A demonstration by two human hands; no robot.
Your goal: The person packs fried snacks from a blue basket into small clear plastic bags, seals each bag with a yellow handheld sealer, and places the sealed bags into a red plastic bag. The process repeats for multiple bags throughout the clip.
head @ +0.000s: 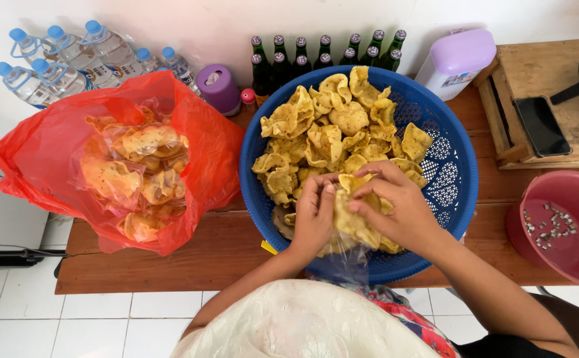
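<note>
A round blue perforated basket (454,178) on a wooden table holds a heap of yellow fried crackers (332,132). Over its near side, my left hand (313,215) and my right hand (399,204) hold a small clear plastic bag of crackers (354,227) between them. The left hand's fingers pinch the bag's edge. The right hand's fingers press crackers at the bag's mouth. The bag's lower end hangs over the basket rim toward my lap.
A red plastic bag (41,156) holding packed clear cracker bags lies at left. Water bottles (71,63), a purple lid (218,86), green bottles (322,54) and a lilac-capped container (458,58) line the wall. A pink bowl (564,255) and a wooden crate (554,106) stand right.
</note>
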